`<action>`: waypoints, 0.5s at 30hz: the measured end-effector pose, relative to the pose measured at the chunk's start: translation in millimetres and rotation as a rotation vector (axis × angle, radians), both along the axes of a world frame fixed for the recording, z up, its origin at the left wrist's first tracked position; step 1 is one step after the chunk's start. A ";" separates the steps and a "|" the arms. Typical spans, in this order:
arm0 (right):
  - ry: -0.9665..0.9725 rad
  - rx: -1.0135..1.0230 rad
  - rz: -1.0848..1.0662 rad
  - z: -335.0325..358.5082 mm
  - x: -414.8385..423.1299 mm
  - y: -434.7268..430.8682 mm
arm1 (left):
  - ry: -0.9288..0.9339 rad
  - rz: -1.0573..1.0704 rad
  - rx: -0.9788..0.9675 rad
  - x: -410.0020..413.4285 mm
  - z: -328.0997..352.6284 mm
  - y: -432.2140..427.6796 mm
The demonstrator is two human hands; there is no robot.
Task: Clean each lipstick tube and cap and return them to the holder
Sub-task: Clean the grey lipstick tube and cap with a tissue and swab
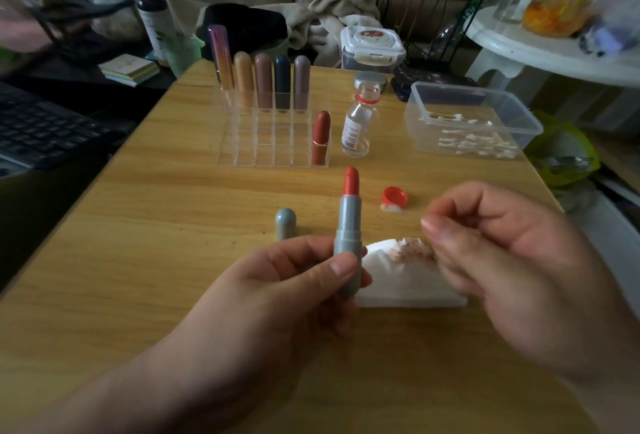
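Observation:
My left hand (294, 281) grips a grey lipstick tube (349, 225) upright, its red-orange stick twisted out at the top. Its grey cap (285, 223) stands on the table just left of the tube. My right hand (502, 260) hovers to the right with curled fingers, its fingertips at the stained edge of a white tissue (401, 274); whether it pinches the tissue is unclear. The clear acrylic holder (270, 142) stands further back, with several capped lipsticks (263, 81) in its back row and a red lipstick (321, 137) at its front right.
A small open glass bottle (358, 121) stands right of the holder, its red cap (394, 198) lying nearer me. A clear box of cotton swabs (471, 121) sits at the right. A keyboard (45, 128) lies off the table's left edge.

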State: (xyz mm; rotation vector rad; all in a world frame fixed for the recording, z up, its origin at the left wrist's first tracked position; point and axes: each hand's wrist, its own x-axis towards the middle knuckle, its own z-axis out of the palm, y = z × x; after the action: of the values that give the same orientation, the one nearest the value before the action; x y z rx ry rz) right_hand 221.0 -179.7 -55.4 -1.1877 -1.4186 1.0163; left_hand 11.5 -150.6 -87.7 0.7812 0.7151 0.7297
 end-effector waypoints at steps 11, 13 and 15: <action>-0.042 0.107 0.017 -1.8 -14.7 -13.3 | -0.140 -0.038 0.094 0.4 -0.7 -4.3; -0.005 0.105 0.034 -2.4 -16.8 -14.2 | -0.165 -0.061 0.087 -0.6 -0.5 -4.9; 0.071 0.101 0.061 -1.5 -19.9 -15.2 | -0.187 -0.081 0.087 -1.2 -0.1 -5.6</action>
State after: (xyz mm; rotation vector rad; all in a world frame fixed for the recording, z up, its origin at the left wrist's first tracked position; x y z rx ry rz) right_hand 201.1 -194.9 -57.0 -1.0309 -1.4405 1.0074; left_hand 10.3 -156.2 -87.8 0.8050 0.4830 0.7530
